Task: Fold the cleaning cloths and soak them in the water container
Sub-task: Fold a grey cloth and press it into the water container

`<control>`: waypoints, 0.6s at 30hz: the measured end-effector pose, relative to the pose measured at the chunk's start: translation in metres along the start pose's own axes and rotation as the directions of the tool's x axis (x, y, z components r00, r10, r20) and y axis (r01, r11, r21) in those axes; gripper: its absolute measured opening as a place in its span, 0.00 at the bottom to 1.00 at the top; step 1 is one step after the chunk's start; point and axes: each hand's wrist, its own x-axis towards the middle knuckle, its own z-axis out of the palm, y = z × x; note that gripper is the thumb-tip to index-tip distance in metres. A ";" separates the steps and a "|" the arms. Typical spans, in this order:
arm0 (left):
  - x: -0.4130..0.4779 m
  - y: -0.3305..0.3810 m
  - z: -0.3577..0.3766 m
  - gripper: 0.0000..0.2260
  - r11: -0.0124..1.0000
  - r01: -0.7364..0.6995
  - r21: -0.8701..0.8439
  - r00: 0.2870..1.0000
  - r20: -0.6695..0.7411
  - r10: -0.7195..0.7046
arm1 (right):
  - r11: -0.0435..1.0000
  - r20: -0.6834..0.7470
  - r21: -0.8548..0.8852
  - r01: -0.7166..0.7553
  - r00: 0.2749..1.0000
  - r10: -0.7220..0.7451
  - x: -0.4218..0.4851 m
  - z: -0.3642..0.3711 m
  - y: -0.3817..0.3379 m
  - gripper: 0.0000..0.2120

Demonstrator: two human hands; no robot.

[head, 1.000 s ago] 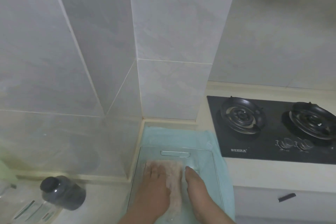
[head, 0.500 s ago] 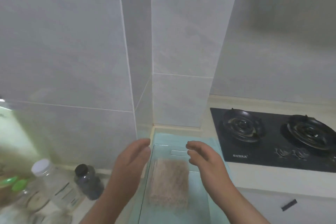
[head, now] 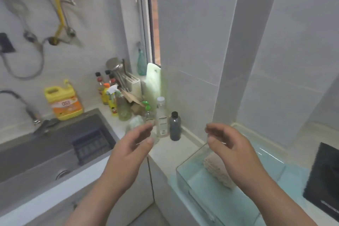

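A clear glass water container (head: 185, 176) stands on a pale blue towel (head: 297, 172) on the counter at the lower right. A folded beige cleaning cloth (head: 215, 169) lies inside it, partly hidden by my right wrist. My right hand (head: 229, 145) hovers above the container's left end, fingers loosely curled and apart, holding nothing. My left hand (head: 132, 145) is raised to the left of the container, over the counter edge, also loose and empty.
A dark sink (head: 47, 150) with a tap lies at the left. A yellow detergent jug (head: 63, 103), several bottles, a dark bottle (head: 175, 124) and a knife block crowd the counter corner. A black gas hob (head: 322, 180) sits at the right edge.
Both hands left the cloth in the container and rose clear of it. The view swung left, bringing the sink and bottles into sight.
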 end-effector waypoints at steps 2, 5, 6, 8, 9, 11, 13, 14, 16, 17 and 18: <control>-0.042 0.005 -0.033 0.20 0.999 0.024 0.038 0.994 -0.112 -0.019 | 0.999 0.114 0.027 0.047 0.992 -0.050 -0.012 0.020 -0.015 0.12; -0.109 0.016 -0.086 0.25 0.993 0.089 0.078 0.950 -0.307 -0.061 | 0.994 0.258 0.064 0.091 0.960 -0.104 -0.033 0.059 -0.038 0.12; -0.131 0.019 -0.104 0.24 0.991 0.107 0.085 0.928 -0.366 -0.069 | 0.991 0.299 0.078 0.108 0.946 -0.127 -0.040 0.076 -0.046 0.11; -0.173 0.022 -0.137 0.23 0.987 0.147 0.065 0.866 -0.492 -0.096 | 0.986 0.385 0.099 0.133 0.909 -0.161 -0.056 0.111 -0.058 0.10; -0.194 0.023 -0.151 0.23 0.985 0.165 0.048 0.829 -0.549 -0.112 | 0.984 0.435 0.112 0.140 0.883 -0.175 -0.066 0.130 -0.064 0.10; -0.232 0.025 -0.178 0.25 0.980 0.197 0.023 0.760 -0.635 -0.138 | 0.979 0.533 0.131 0.158 0.821 -0.204 -0.086 0.168 -0.073 0.11; -0.267 0.026 -0.203 0.25 0.972 0.234 0.009 0.702 -0.694 -0.162 | 0.978 0.622 0.128 0.166 0.754 -0.209 -0.107 0.208 -0.084 0.12; -0.283 0.026 -0.217 0.25 0.969 0.249 0.005 0.672 -0.721 -0.169 | 0.977 0.660 0.128 0.170 0.720 -0.212 -0.117 0.228 -0.091 0.12; -0.313 0.025 -0.245 0.26 0.962 0.274 -0.008 0.607 -0.774 -0.179 | 0.974 0.711 0.139 0.178 0.667 -0.223 -0.136 0.268 -0.104 0.12; -0.327 0.024 -0.260 0.26 0.959 0.284 -0.012 0.578 -0.796 -0.181 | 0.973 0.729 0.149 0.176 0.646 -0.228 -0.147 0.289 -0.111 0.12; -0.340 0.023 -0.275 0.26 0.956 0.293 -0.013 0.552 -0.814 -0.181 | 0.972 0.746 0.155 0.177 0.624 -0.233 -0.158 0.309 -0.117 0.12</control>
